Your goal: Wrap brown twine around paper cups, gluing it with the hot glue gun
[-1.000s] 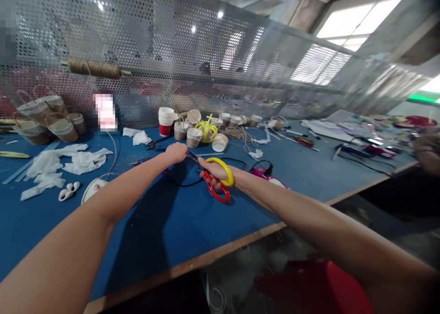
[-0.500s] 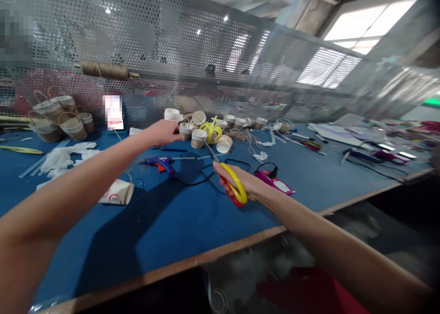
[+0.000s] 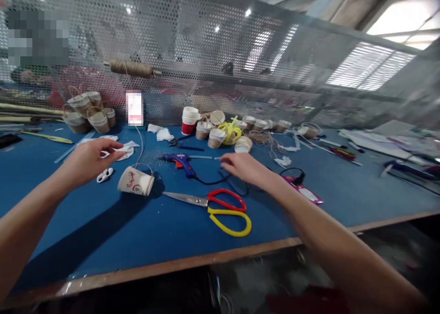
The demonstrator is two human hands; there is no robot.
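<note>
- You have a grey perforated metal screen [image 3: 165,43] standing along the bench's far edge.
- Your blue-topped bench [image 3: 154,240] has a brown strip down its near edge.
- The large metal scissors with one red and one yellow handle loop [image 3: 201,201] lie flat towards the bench's near edge, between your forearms; the blades point left, the yellow loop nearest you.
- Your right hand [image 3: 245,166] is released, fingers loosely curved, beyond the scissors' handles towards the far edge.
- Your left hand [image 3: 91,160] is also released, thumb and fingers parted, over the bench's left part, near crumpled white scraps [image 3: 126,151].
- The blue glue gun with a red trigger [image 3: 182,162] lies between your hands, nozzle left.
- The white printed paper cup with a thin cord handle [image 3: 134,181] lies on its side, just beyond the scissors' tips.
- A small white looped piece [image 3: 105,175] rests beside that cup.
</note>
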